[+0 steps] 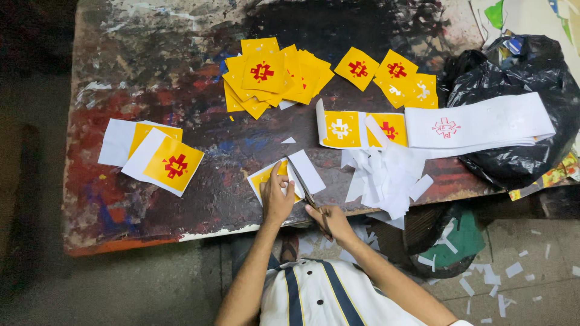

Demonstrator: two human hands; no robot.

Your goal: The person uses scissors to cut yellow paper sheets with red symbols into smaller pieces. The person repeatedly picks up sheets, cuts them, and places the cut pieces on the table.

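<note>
Yellow sticker sheet (273,178) lies near the front edge of the paint-stained table (121,199), pinned flat under the spread fingers of the left hand (275,196). Just right of that sheet, the right hand (331,222) is closed around scissors (305,192) whose blades meet its white margin. Farther right of the sheet sits a heap of white trimmings (386,178).

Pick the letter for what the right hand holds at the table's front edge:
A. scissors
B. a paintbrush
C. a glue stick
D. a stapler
A: the right hand grips scissors whose blades run into the yellow sheet pinned under the left hand.
</note>
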